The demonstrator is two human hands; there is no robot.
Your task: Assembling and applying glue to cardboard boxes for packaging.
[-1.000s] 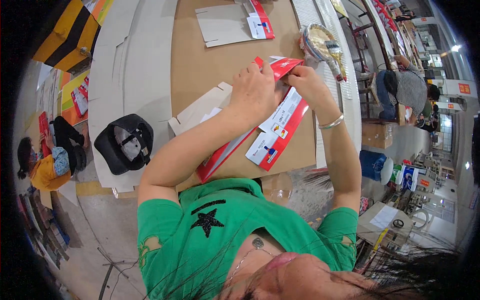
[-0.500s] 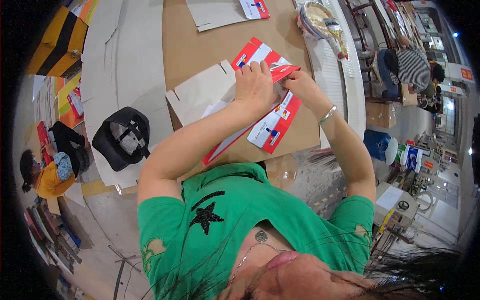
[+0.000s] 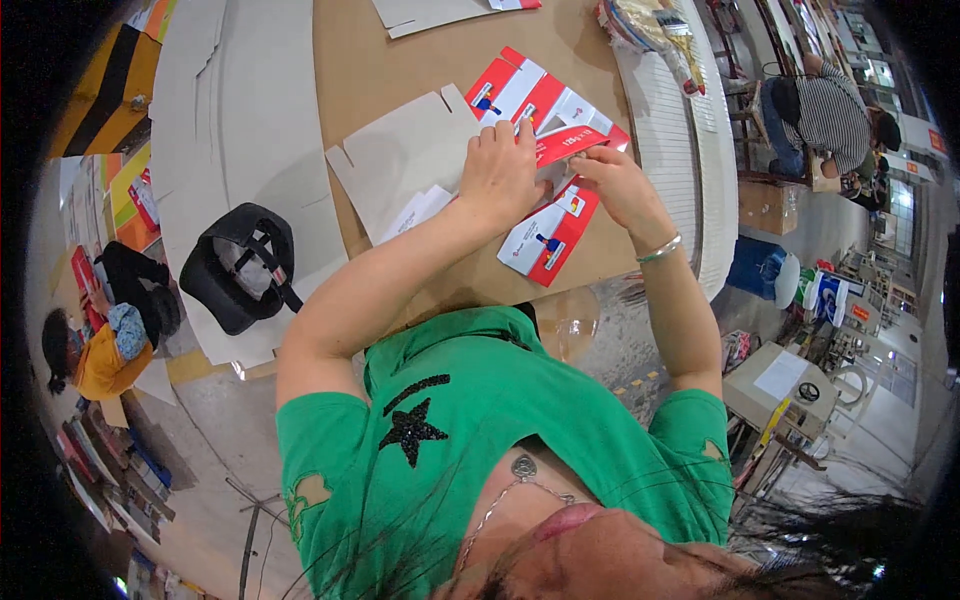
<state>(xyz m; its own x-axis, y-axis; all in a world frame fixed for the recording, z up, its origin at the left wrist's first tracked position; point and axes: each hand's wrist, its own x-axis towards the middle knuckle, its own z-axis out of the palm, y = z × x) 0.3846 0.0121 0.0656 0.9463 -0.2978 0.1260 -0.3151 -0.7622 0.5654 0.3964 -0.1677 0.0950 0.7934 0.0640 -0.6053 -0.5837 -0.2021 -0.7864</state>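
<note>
Red-and-white printed cardboard carton blank [image 3: 572, 148], with small blue figures on its panels, is lying aslant on a flat brown cardboard sheet [image 3: 350, 60], in front of the person, and a red flap is standing up across its middle. Left hand [image 3: 497, 175] is resting over the left end of this flap; its fingers are bending and lying close together, while the thumb is pointing off to the right. Whether thumb and fingers are gripping the card between them, cannot tell. Right hand [image 3: 622, 190], wearing a silver bangle [image 3: 660, 248] at the wrist, is pinching the flap's lower edge near its right end between thumb and forefinger; the remaining fingers are partly hidden. Left of the blank, a plain grey slotted cardboard sheet [image 3: 400, 150] is lying beneath the left forearm, with loose white papers [image 3: 420, 208] resting on it. Farther left, a black fabric cap [image 3: 238, 268] is sitting hollow side up on pale grey cardboard [image 3: 250, 120]. At upper right, a flat paintbrush [image 3: 680, 42] is resting against a round plastic-wrapped tub [image 3: 632, 25].
</note>
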